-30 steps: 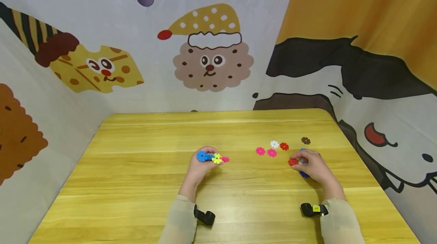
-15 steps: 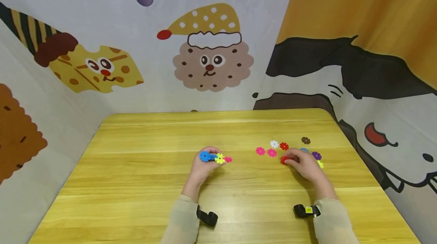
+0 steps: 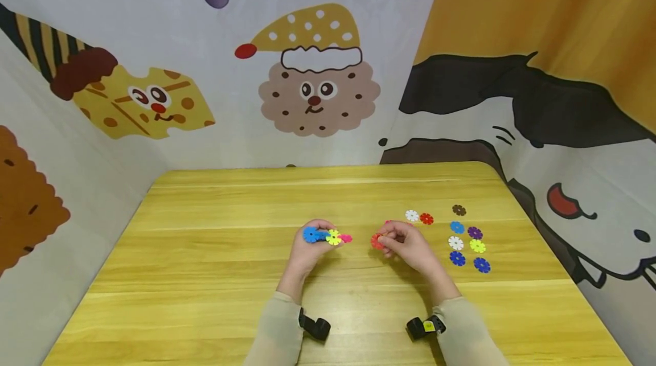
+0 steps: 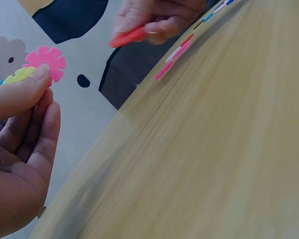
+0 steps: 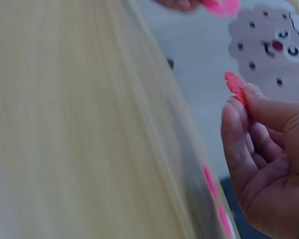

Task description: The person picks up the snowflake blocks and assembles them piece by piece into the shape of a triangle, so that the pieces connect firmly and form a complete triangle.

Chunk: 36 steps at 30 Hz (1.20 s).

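My left hand (image 3: 309, 249) pinches a chain of joined snowflake discs above the table: a blue disc (image 3: 310, 234), a yellow disc (image 3: 333, 237) and a pink disc (image 3: 346, 238) at the right end. In the left wrist view the thumb presses over the yellow disc (image 4: 20, 74), beside the notched pink disc (image 4: 46, 64). My right hand (image 3: 411, 247) holds a single red snowflake disc (image 3: 376, 241) between thumb and fingertips, just right of the chain and apart from it. Seen from the right wrist, that red disc (image 5: 235, 87) stands nearly edge-on.
On the wooden table (image 3: 205, 297) right of my hand lie loose discs: white (image 3: 455, 243), purple (image 3: 475, 233), light blue (image 3: 457, 227), yellow (image 3: 478, 246) and dark blue (image 3: 482, 265). Farther back are a brown disc (image 3: 459, 210) and a red one (image 3: 426, 218). Pink ones are mostly hidden.
My right hand has carried the red disc leftward from the right-hand group toward the chain, uncovering the loose discs there. My left hand has shifted slightly right with the chain.
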### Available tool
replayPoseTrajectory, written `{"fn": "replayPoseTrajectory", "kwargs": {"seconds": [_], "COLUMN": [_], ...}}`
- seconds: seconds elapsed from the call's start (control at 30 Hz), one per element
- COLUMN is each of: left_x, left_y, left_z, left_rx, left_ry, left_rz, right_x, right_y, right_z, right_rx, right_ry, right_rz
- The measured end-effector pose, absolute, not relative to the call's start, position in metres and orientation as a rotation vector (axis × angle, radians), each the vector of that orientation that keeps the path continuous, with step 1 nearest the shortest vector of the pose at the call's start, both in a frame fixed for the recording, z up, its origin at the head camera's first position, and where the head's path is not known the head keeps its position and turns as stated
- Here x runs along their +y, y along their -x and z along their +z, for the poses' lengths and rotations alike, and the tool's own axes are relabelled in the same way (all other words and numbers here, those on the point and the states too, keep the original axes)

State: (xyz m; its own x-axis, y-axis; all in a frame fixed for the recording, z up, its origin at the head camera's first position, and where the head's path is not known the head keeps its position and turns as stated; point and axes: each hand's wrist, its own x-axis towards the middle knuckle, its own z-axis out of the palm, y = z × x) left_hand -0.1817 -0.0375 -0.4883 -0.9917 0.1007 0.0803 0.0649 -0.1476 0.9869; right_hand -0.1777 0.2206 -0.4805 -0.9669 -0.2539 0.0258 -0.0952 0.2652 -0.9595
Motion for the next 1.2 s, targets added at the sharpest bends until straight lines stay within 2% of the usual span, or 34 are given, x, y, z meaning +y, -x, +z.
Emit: {"fn": "replayPoseTrajectory", "kwargs": {"seconds": [0.27,0.57,0.77,0.97,1.2], "left_x": [-0.036,-0.038,-0.035,-0.036,-0.033], "left_y": [0.181,0.169,0.177,0.17,0.179], "left_z": [-0.485,-0.459,-0.474,-0.46,-0.483], "left_rx": [2.028,2.076,2.088,2.083,2.143], "left_ry": [-0.218,-0.254,-0.222,-0.29,-0.269], "left_rz": [2.359,2.336,2.341,2.334,2.301], "right_x": [0.19,0.181,0.179,0.177,0.174], "right_y": [0.177,0.178,0.179,0.177,0.176], "right_z": [-0.474,-0.472,-0.473,-0.471,-0.473], "right_rx": [2.199,2.111,2.094,2.058,2.07], "right_ry": [0.392,0.348,0.334,0.369,0.403], "right_rz": [-1.952,-1.971,-1.969,-1.975,-1.95]}}
